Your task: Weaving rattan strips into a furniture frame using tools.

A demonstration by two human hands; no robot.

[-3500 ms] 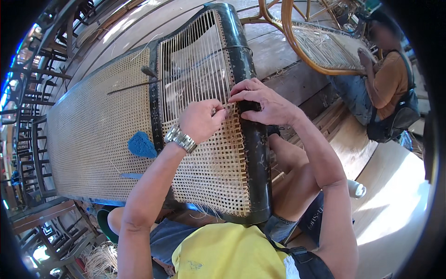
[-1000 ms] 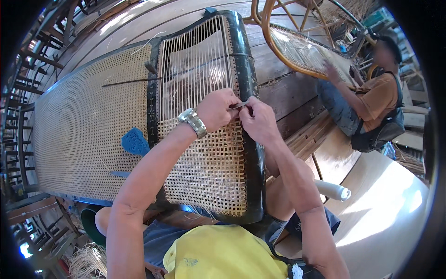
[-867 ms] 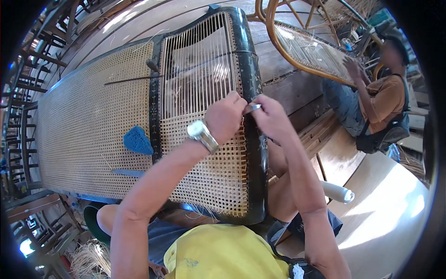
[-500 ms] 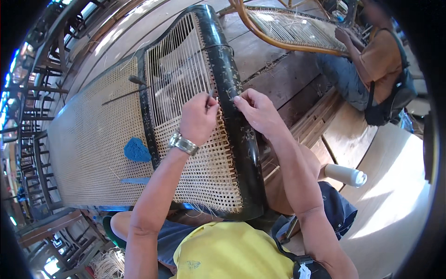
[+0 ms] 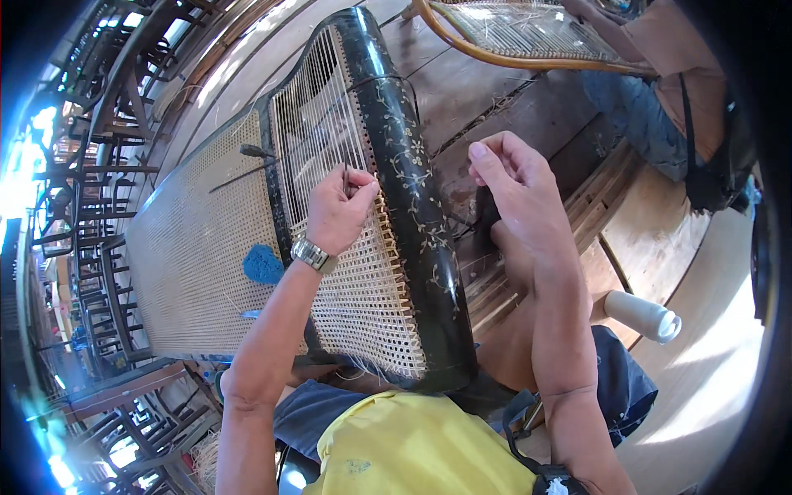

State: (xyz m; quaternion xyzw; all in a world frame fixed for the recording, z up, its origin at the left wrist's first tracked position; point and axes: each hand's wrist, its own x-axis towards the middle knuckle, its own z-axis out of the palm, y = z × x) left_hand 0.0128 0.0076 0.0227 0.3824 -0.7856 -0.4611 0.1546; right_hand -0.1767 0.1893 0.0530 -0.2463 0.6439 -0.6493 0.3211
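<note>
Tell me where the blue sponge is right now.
In the head view the blue sponge lies on the finished cane panel, left of the dark frame, just left of the left hand's wristwatch.

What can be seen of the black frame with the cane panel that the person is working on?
The black frame is glossy dark wood with a pale floral pattern, lying flat across the person's lap. Its cane panel is finished in tight weave nearer the person; the far part holds only parallel strands. The left hand rests on the weave, pinching a strand. The right hand is raised beside the frame.

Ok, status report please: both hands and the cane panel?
Left hand pinching a strand on the cane panel. Right hand raised off the black frame, fingers pinched. Nothing in the way.
</note>
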